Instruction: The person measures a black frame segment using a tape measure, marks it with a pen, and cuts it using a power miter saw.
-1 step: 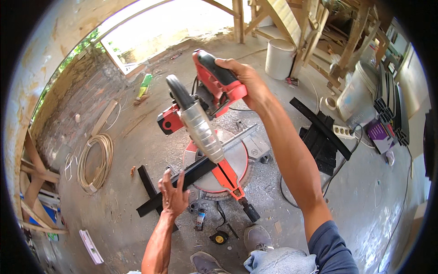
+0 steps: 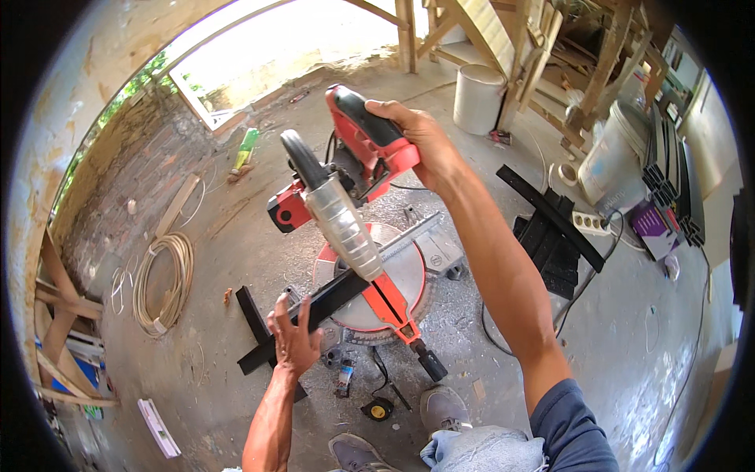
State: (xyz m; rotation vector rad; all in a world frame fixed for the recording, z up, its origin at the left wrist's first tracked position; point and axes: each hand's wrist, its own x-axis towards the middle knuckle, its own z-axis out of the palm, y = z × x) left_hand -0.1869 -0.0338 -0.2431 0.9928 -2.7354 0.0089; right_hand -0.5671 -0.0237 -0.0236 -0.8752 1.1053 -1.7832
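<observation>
A red and black miter saw point(image 2: 383, 303) stands on the floor in front of me, its head raised. My right hand point(image 2: 431, 149) is closed around the saw's handle point(image 2: 366, 118), thumb along the top; its other fingers are mostly hidden. A black metal bar point(image 2: 334, 299) lies across the saw's round table, one end under the silver blade guard point(image 2: 344, 228). At the bar's left part rests my left hand point(image 2: 295, 340), fingers stretched and spread. Beneath the bar's outer end lies another black piece point(image 2: 252, 315) on the floor.
A tape measure point(image 2: 378, 408) lies by my shoes. Coiled hose point(image 2: 163, 283) and a green bottle point(image 2: 246, 148) are at left. Black bars point(image 2: 554, 216), a power strip point(image 2: 590, 223) and buckets point(image 2: 480, 101) stand or lie at right. Metal shavings and cables surround the saw.
</observation>
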